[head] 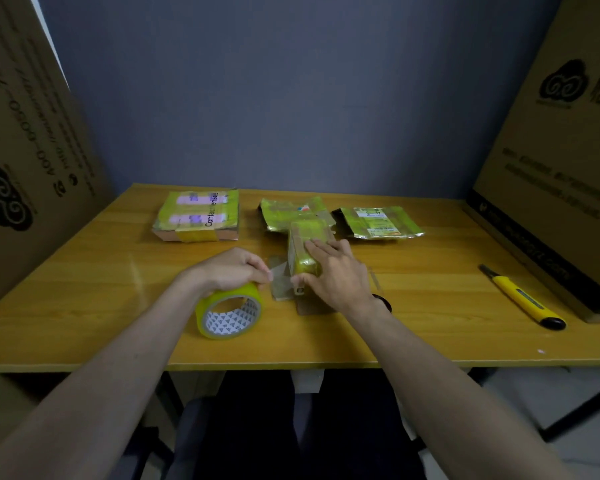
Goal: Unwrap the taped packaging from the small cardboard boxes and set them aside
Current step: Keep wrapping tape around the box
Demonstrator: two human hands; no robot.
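Note:
A small cardboard box (303, 242) wrapped in yellow-green tape stands at the middle of the wooden table (430, 299). My right hand (333, 271) lies over its top and near end, fingers straight on the top, thumb at the near side. My left hand (232, 270) grips a roll of yellow-green tape (229, 315) and pinches a strip of clear tape (278, 275) that stretches to the box. A larger taped box (198, 216) sits at the back left. Two flattened taped wrappings (291, 207) (378, 221) lie at the back right.
A yellow utility knife (522, 299) lies on the table's right side. Big cardboard cartons stand at the left (25, 150) and right (561, 150) edges. A flat cardboard piece (312, 308) lies under my right wrist. A blue-grey wall closes the back.

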